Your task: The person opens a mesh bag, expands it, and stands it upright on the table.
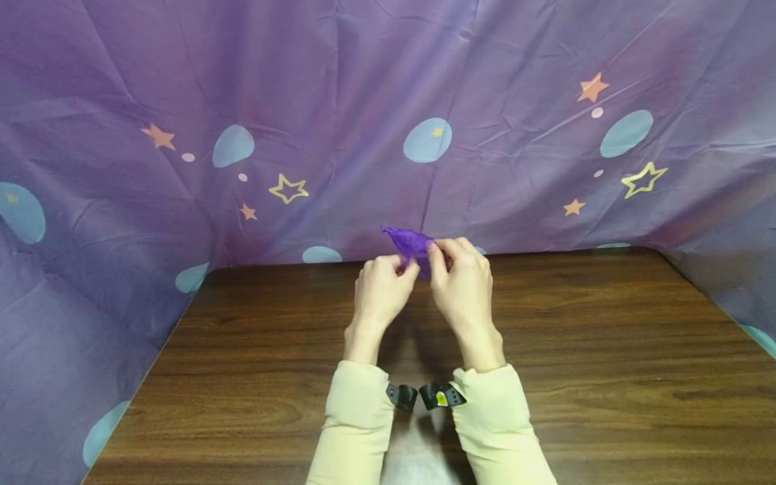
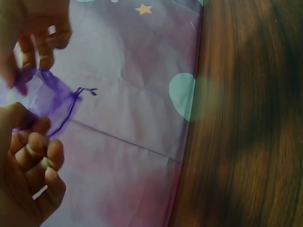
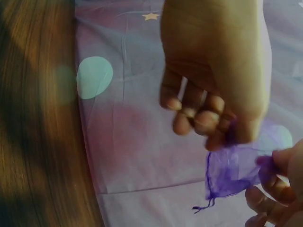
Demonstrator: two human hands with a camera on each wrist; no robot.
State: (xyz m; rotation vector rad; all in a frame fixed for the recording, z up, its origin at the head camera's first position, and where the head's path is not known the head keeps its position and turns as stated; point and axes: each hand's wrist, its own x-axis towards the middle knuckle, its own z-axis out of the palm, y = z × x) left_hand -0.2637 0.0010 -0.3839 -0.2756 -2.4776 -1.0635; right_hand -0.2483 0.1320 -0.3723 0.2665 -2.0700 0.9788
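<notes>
Both hands hold a small purple mesh drawstring bag [image 1: 407, 241] up over the far edge of the table. My left hand [image 1: 383, 286] pinches one side of it between thumb and finger. Opposite, my right hand [image 1: 465, 283] pinches the other side, a little higher in the head view. The bag [image 2: 59, 101] is see-through, and no contents show in it. A dark purple cord runs along its edge and ends in a loose knotted tail. In the right wrist view the mesh of the bag [image 3: 232, 175] spreads between the two hands.
A brown wood-grain table [image 1: 254, 350] lies beneath the hands. Behind it and at the sides hangs a purple cloth backdrop [image 1: 339, 81] with stars and blue ovals. Dark straps [image 1: 403, 397] stick out from both pale yellow sleeves [image 1: 358, 424].
</notes>
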